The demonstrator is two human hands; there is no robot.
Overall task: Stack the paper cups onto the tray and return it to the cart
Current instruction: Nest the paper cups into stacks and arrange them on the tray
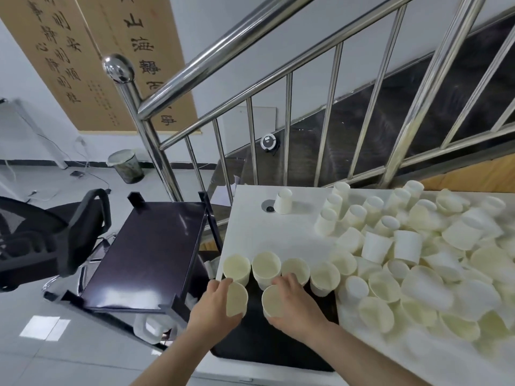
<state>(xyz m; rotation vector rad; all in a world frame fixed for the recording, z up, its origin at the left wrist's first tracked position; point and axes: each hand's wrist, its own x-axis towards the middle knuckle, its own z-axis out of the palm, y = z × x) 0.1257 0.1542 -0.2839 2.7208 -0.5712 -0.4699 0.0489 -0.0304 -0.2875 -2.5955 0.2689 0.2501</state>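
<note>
Left hand (213, 305) grips one paper cup (237, 299), right hand (295, 300) grips another cup (274, 300), both over the black tray (267, 349)

My left hand (214, 305) is covering the near side of its cup (237, 299). Tray (278, 346) is mostly lying hidden under cups and my arms. Cup pile (446, 274) is blurring out and running off the right edge. Both forearms are getting cut off at the bottom.

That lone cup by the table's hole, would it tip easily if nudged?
Probably. The lone cup looks like thin, empty paper, so likely very light. It stands upside down on its wide rim, which steadies it somewhat, but a nudge would likely slide it across the smooth table.
</note>
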